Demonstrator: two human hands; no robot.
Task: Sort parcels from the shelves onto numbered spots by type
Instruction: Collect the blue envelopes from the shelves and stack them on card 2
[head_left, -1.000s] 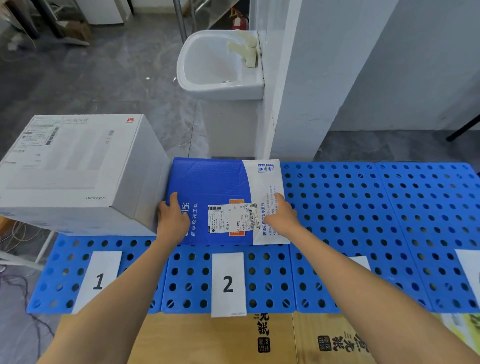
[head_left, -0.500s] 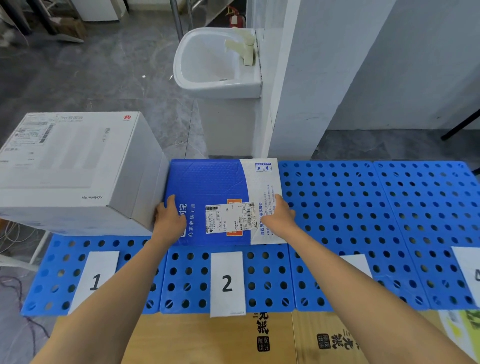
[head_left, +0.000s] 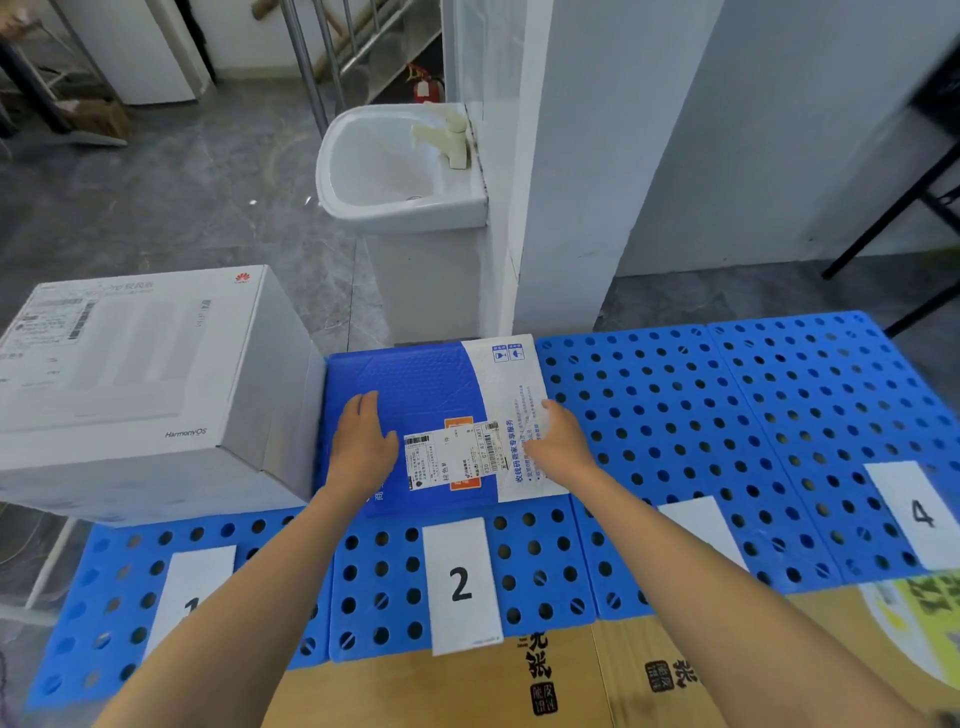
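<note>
Two bare forearms reach forward from the near edge, roughly parallel, and both land on the same parcel.

Left grip (head_left: 361, 441): palm down, fingers straight and together pointing away, thumb spread toward the parcel's middle. It lies flat on the left half of the blue bubble-plastic mailer with a white flap (head_left: 426, 379). The grip is open, nothing curled round.

Right grip (head_left: 558, 441): palm down, fingers extended and angled slightly left, resting flat on the white flap part near the mailer's right edge. It is also open and flat, pressing rather than pinching.

The white printed shipping label (head_left: 452, 457) sits between the two grips, and the left thumb is just beside its left edge.

The mailer lies flat on the blue perforated plastic panels (head_left: 675, 405), on the second panel from the left. It reaches that panel's far edge and sits directly behind the white paper card marked 2 (head_left: 460, 582). Its left edge touches the side of the large white cardboard box (head_left: 145, 374), which stands on the far-left corner of the panels behind the white card marked 1 (head_left: 192, 587); the left forearm partly covers that card.

The right forearm crosses another white card (head_left: 691, 514), number hidden. The white card marked 4 (head_left: 922, 514) is near the right edge.

Brown printed cardboard (head_left: 415, 691) shows below the panels' near edge. A white ceramic sink (head_left: 384, 166) is beyond the far edge.
</note>
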